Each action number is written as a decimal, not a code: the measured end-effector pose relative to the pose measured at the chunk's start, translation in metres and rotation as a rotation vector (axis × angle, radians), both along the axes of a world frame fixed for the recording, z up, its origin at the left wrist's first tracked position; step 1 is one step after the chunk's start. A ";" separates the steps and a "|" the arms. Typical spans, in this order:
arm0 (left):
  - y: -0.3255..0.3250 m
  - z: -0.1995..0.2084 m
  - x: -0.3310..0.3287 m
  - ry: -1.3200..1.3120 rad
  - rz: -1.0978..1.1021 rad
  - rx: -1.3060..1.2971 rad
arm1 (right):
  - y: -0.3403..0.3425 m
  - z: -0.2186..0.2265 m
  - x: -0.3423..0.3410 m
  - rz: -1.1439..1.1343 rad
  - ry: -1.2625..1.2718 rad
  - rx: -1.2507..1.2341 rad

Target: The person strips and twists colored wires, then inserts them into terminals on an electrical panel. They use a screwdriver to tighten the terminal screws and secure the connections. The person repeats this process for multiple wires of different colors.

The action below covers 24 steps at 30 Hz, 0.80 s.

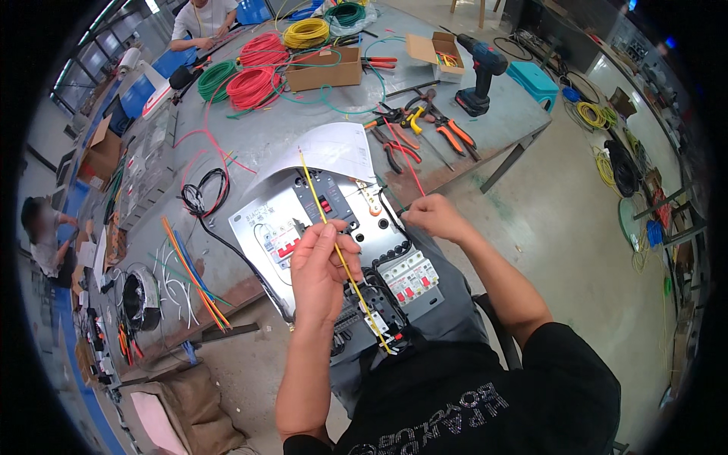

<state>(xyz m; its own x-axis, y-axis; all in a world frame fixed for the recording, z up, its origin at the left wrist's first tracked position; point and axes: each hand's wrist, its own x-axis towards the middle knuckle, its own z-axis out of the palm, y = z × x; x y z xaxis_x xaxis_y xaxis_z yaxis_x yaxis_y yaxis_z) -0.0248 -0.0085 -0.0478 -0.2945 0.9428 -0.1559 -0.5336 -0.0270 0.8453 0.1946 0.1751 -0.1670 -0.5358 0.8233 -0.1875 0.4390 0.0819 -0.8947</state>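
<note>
An electrical mounting panel point(262, 224) with breakers rests tilted across my lap and against the bench edge. My left hand point(322, 262) is closed round a long yellow wire point(309, 178), whose lower end reaches a black terminal part near my body. Beneath that hand sit a small breaker with red switches point(288, 247) and a large dark breaker point(324, 201). Beside the panel's right edge, my right hand point(436, 218) has its fingers curled, their tips hidden. A red wire point(406, 158) ends visually at its knuckles. Another breaker row point(410, 280) lies lower right.
Pliers and cutters point(455, 136), a cordless drill point(479, 72) and a cardboard box point(324, 70) lie on the bench point(182, 114). Red wire coils point(254, 87) stand farther back. A paper sheet point(334, 150) covers the panel's far edge. Other people sit at far left.
</note>
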 end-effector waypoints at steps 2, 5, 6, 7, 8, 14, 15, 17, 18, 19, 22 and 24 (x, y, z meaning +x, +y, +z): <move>0.001 -0.004 0.000 -0.015 0.021 -0.025 | -0.008 0.027 0.009 -0.018 0.228 -0.273; 0.007 -0.002 0.006 -0.035 0.046 -0.064 | -0.044 0.066 0.027 0.034 0.462 -0.540; 0.009 0.001 0.008 -0.047 0.063 -0.078 | -0.061 0.075 0.031 0.071 0.522 -0.607; 0.010 -0.002 0.006 -0.043 0.028 -0.059 | -0.080 0.083 0.032 0.077 0.522 -0.606; 0.013 -0.002 0.009 -0.078 0.041 -0.050 | -0.100 0.088 0.031 0.085 0.523 -0.606; 0.012 0.003 0.014 -0.154 0.074 0.002 | -0.173 0.097 0.029 0.069 0.534 -0.481; 0.011 0.007 0.013 -0.162 0.065 0.012 | -0.180 0.100 0.029 0.095 0.523 -0.455; 0.007 0.010 0.008 -0.170 0.088 0.013 | -0.192 0.113 0.029 0.157 0.523 -0.395; 0.005 0.011 0.008 -0.190 0.092 0.011 | -0.185 0.107 0.024 0.281 0.542 0.062; 0.003 0.016 0.008 -0.182 0.092 0.022 | -0.182 0.106 0.023 0.286 0.530 0.081; -0.005 0.025 0.006 -0.184 0.091 0.087 | -0.169 0.112 0.018 0.317 0.467 0.102; -0.009 0.033 0.008 -0.205 0.102 0.107 | -0.163 0.114 0.013 0.340 0.450 0.128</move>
<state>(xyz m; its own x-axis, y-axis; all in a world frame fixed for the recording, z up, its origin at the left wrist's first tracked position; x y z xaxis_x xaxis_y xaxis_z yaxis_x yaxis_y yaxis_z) -0.0169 -0.0172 -0.0151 -0.3619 0.9241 -0.1230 -0.6832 -0.1731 0.7094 0.2074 0.0123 -0.0530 -0.7784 0.5919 0.2094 -0.0522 0.2715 -0.9610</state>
